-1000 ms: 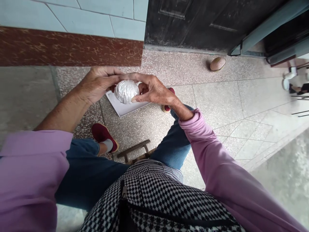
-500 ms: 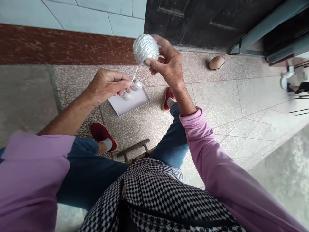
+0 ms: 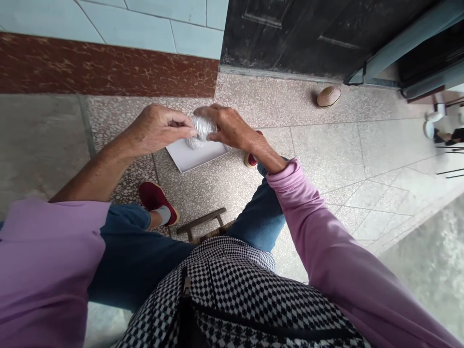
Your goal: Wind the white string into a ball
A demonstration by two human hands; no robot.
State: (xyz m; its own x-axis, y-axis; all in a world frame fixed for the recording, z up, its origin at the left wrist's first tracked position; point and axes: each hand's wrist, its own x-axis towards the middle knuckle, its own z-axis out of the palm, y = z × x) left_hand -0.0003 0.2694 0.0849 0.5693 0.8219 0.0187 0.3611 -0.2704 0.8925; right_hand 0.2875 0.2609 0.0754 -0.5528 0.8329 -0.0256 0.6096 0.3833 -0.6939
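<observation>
Got a curled grip on the white yarn ball (image 3: 205,126) with the right hand (image 3: 232,128), pinching fingertips together beside it with the left hand (image 3: 154,130). Held over the far edge of the white tray (image 3: 206,155), above another ball (image 3: 195,143). Looks well wound already; can't tell about any winding left.

Since half a second ago, the right hand (image 3: 232,128) has dropped toward 7 o'clock and turned back uppermost, bringing the white ball (image 3: 206,126) down with it. The ball, previously between 1 and 2 o'clock of the left hand (image 3: 163,128), now sits at its 3 o'clock. The gap spanned by the strand has closed, with left fingertips at the ball's 9 o'clock side. The further ball in the tray (image 3: 203,158) is now covered, and the right wrist now partly obscures the right shoe (image 3: 251,159).
</observation>
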